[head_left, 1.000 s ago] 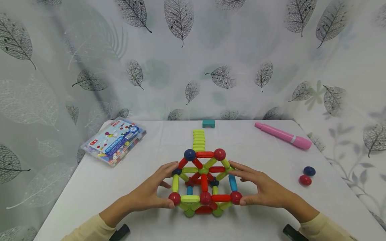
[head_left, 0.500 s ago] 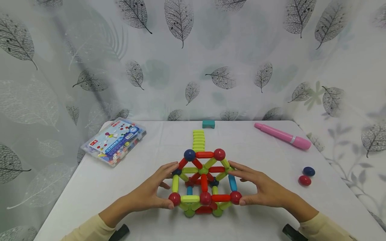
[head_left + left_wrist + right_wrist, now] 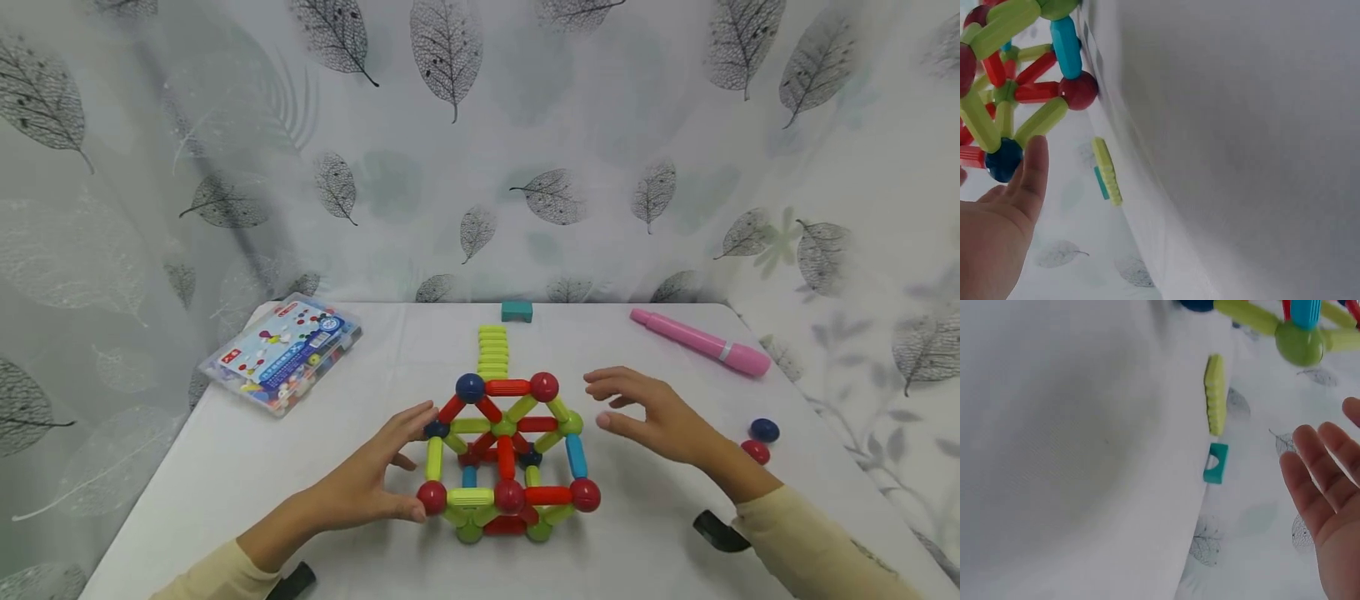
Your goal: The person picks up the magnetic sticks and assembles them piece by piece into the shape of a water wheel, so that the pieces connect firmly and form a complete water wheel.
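Head view: frame on white table

It stands toward the table's six o'clock side. The left hand, spread, touches it at nine; the right hand, loosely spread, hangs apart toward three. Lime rods and a teal block lie at twelve, a pink pen at two, loose balls at three, a box at ten. Leaf-print cloth rises behind.

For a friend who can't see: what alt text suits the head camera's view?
A colourful ball-and-stick model stands on a white table, its left side touched by a person's left hand; the right hand hovers apart from it. Behind are a plastic case, left, and a pink tube, right.
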### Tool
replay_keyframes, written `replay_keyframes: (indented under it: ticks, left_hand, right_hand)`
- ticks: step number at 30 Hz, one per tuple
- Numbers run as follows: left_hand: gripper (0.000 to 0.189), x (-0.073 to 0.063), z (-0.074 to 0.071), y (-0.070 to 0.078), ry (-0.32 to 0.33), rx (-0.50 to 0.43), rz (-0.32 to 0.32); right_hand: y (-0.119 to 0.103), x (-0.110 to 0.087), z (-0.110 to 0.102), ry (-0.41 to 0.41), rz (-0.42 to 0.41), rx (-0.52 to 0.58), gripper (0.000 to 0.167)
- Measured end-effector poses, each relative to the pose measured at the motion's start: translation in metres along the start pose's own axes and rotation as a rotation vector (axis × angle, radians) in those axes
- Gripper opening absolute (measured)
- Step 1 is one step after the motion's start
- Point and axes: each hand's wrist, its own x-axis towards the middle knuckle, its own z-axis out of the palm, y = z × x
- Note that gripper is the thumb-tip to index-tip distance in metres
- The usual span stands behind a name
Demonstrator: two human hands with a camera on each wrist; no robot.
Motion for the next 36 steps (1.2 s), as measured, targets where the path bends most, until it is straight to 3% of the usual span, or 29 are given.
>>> replay_keyframes:
  ticks: [5, 16, 25, 36]
  left_hand:
    - [0.103, -0.001, 0.003, 0.0, 0.036, -0.004, -0.019]
    - [0.106, -0.004, 0.005, 0.001, 0.057, 0.009, -0.044]
    - [0.102, -0.003, 0.007, 0.001, 0.044, -0.002, -0.055]
    - [0.101, -0.003, 0.005, 0.003, 0.038, 0.004, -0.052]
  right_hand:
    - [0.018, 0.035, 0.006, 0.021, 0.009, -0.137, 0.034]
    - [0.03, 0.102, 0.046, -0.213, 0.105, -0.307, 0.047]
    - [0.025, 0.132, 0.066, -0.373, 0.123, -0.376, 0.042]
    - [0.034, 0.152, 0.091, -0.427, 0.097, -0.512, 0.041]
